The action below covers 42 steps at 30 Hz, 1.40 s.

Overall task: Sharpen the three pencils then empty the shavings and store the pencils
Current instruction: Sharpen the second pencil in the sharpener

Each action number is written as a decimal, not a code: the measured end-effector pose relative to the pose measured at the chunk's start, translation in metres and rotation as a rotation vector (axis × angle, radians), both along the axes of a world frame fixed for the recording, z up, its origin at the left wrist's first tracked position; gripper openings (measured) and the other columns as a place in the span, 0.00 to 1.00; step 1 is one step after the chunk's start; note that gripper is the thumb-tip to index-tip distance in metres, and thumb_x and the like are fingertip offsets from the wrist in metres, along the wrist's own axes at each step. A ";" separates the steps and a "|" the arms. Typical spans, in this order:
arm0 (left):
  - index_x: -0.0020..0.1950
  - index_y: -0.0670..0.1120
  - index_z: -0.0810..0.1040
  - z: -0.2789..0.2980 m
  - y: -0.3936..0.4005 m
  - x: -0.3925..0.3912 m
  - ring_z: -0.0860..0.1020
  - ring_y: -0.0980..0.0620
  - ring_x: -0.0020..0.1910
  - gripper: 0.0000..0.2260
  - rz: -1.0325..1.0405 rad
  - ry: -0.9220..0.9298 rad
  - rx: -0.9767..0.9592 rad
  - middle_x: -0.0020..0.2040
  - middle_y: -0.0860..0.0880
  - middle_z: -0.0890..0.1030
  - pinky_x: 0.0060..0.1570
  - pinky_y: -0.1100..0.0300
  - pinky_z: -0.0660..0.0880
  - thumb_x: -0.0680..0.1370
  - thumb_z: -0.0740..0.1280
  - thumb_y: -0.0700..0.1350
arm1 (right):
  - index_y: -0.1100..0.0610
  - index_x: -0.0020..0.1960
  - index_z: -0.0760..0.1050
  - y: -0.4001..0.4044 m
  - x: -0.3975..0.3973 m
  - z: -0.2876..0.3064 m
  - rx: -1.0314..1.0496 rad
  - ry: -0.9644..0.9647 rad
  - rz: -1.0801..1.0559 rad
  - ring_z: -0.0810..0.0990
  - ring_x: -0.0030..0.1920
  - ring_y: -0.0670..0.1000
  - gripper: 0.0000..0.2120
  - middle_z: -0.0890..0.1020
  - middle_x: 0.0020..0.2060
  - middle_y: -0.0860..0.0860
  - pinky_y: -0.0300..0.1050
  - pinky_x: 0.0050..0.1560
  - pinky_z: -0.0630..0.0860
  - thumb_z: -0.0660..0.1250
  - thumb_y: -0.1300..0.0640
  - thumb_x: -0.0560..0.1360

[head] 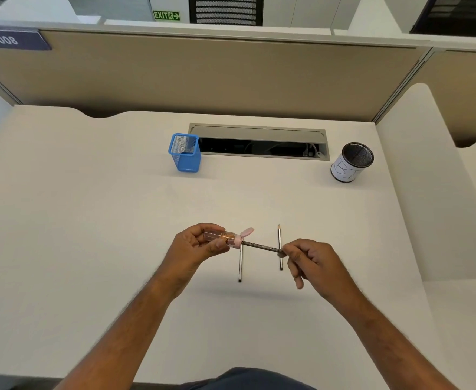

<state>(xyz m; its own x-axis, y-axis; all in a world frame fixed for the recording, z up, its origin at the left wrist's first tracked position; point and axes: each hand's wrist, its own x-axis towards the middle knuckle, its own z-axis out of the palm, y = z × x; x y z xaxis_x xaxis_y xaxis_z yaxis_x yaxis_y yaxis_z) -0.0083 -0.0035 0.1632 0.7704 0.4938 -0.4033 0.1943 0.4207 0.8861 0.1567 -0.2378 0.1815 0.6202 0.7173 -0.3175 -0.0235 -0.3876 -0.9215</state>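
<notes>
While the sharpener (222, 237) is being gripped by the left hand (196, 244), a pencil (262, 246) is being pinched in the right hand (312, 261) and fed into it. Two pencils (240, 266) are lying on the surface (90, 220) beneath; the right one (280, 246) looks pointed, so emptying and storing are judged outstanding.

You hold a clear glossy plastic sharpener (222, 238) with a pink cap. The tabletop (90, 220) looks smooth and matt. Both the blue holder (185, 153) and the paper-wrapped black cup (351, 162) are fine mesh.

Blue mesh holder (185, 153), pink-capped sharpener (225, 237), striped pencils (280, 249).
</notes>
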 end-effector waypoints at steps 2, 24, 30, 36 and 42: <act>0.62 0.38 0.82 -0.003 0.000 -0.001 0.87 0.38 0.59 0.18 0.002 0.012 0.005 0.57 0.37 0.89 0.66 0.46 0.82 0.74 0.78 0.42 | 0.56 0.49 0.83 0.000 -0.001 -0.001 -0.008 -0.031 0.030 0.75 0.27 0.51 0.13 0.80 0.30 0.51 0.37 0.37 0.73 0.62 0.58 0.87; 0.62 0.38 0.82 -0.004 0.001 -0.003 0.88 0.39 0.57 0.17 0.016 0.000 -0.005 0.57 0.36 0.88 0.62 0.50 0.84 0.74 0.77 0.41 | 0.52 0.49 0.83 0.002 -0.007 -0.004 -0.016 -0.063 0.061 0.71 0.28 0.52 0.15 0.74 0.26 0.49 0.48 0.41 0.74 0.60 0.54 0.88; 0.61 0.39 0.83 -0.003 0.003 -0.004 0.88 0.40 0.56 0.17 0.050 -0.009 -0.012 0.57 0.37 0.89 0.63 0.49 0.84 0.74 0.77 0.42 | 0.43 0.57 0.75 -0.002 -0.006 -0.002 -0.006 -0.145 0.148 0.76 0.40 0.58 0.05 0.80 0.41 0.52 0.54 0.44 0.75 0.66 0.54 0.85; 0.61 0.39 0.82 0.001 0.002 -0.002 0.88 0.39 0.57 0.17 0.041 -0.033 -0.029 0.57 0.36 0.89 0.62 0.51 0.84 0.74 0.77 0.42 | 0.46 0.52 0.81 -0.002 -0.008 -0.002 0.014 -0.292 0.017 0.85 0.41 0.51 0.06 0.85 0.40 0.47 0.43 0.43 0.78 0.70 0.58 0.83; 0.62 0.37 0.81 0.003 0.002 0.000 0.87 0.39 0.57 0.18 -0.004 -0.038 -0.036 0.57 0.36 0.88 0.60 0.52 0.84 0.74 0.77 0.41 | 0.53 0.44 0.82 0.001 -0.003 0.002 -0.001 -0.048 0.027 0.72 0.24 0.52 0.16 0.73 0.24 0.54 0.43 0.37 0.72 0.62 0.56 0.87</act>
